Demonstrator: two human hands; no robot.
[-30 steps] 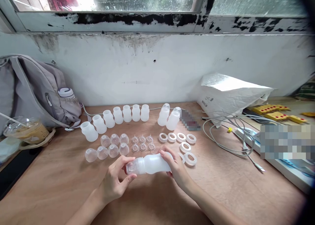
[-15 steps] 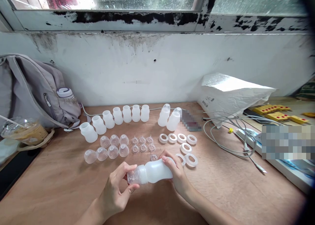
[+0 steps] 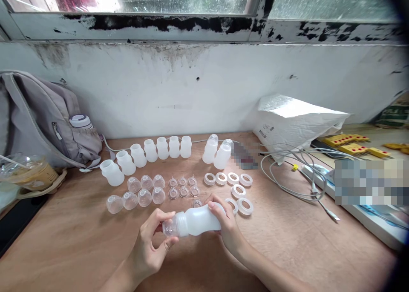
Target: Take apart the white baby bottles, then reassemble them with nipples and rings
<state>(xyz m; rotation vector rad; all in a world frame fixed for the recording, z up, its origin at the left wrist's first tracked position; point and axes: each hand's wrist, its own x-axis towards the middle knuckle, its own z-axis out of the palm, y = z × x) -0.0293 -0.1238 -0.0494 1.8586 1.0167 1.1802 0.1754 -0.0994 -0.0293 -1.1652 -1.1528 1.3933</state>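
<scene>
A frosted baby bottle (image 3: 203,219) with a clear cap lies sideways between my two hands, above the front of the table. My left hand (image 3: 151,241) pinches the clear cap (image 3: 170,225) at the left end, thumb below and fingers above. Around the bottle's base at the right, my right hand (image 3: 225,221) is wrapped. Just behind the bottle lie clear nipples (image 3: 183,192) in rows, one of them partly hidden by the bottle. White screw rings (image 3: 238,191) lie to the right, two of them close to my right hand. Domed clear caps (image 3: 145,197) rest to the left.
Several open bottles (image 3: 162,148) stand in a row at the back. Two capped bottles (image 3: 223,154) stand right of them. Coiled cables (image 3: 287,190), a power strip (image 3: 367,219) and a white bag (image 3: 297,117) occupy the right. A backpack (image 3: 38,113) and drink cup (image 3: 32,173) are left.
The bottle remains in both hands, with almost the same grip. The whole view has shifted slightly, so the tabletop things appear a little further left.
</scene>
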